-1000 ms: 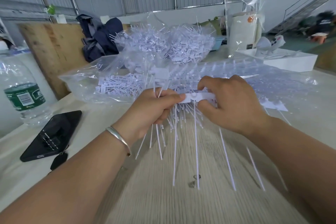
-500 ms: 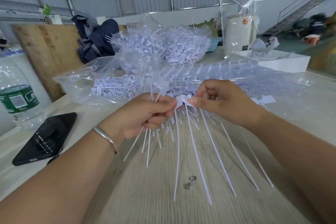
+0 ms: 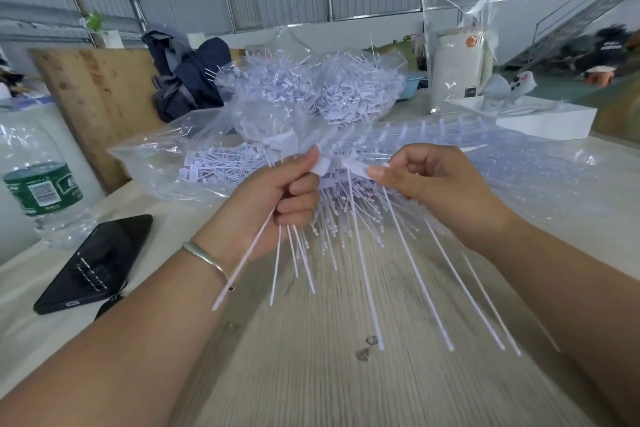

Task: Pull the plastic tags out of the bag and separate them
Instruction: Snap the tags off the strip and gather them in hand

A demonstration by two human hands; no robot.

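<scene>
Left hand (image 3: 277, 204) curled round a small bunch of thin white plastic tags (image 3: 363, 253), thumb pressing one flat tag head against the forefinger, long tails fanning down towards the near edge. Right hand (image 3: 440, 191) just beside it, thumb and forefinger pinching another tag head, other fingers (image 3: 405, 163) bent inward; more tails spreading below towards the right. Heads held close together, not quite touching. Silver bangle (image 3: 204, 256) on the left wrist.

Directly behind the hands, a crumpled clear plastic bag (image 3: 166, 163) lying on the pale wood-grain surface (image 3: 311, 374), part full of loose white tags, its mouth facing the hands. Further back, a heaped mound of more tags in clear plastic (image 3: 311, 87), crowding the space beyond the hands. To the right, clear film (image 3: 540, 166) over rows of joined tags, spread across the surface.

On the left, near: black phone (image 3: 93, 263) lying flat, well apart from the hands. Beyond it, a clear water bottle with a green label (image 3: 41, 191), upright. Far left, a leaning plywood board (image 3: 97, 104) and a dark blue bag (image 3: 187, 80). Far right, a white shallow tray (image 3: 547, 121) and a tall white pack in clear wrap (image 3: 457, 62). Two small clear bits (image 3: 367, 347) on the surface near the tail ends.
</scene>
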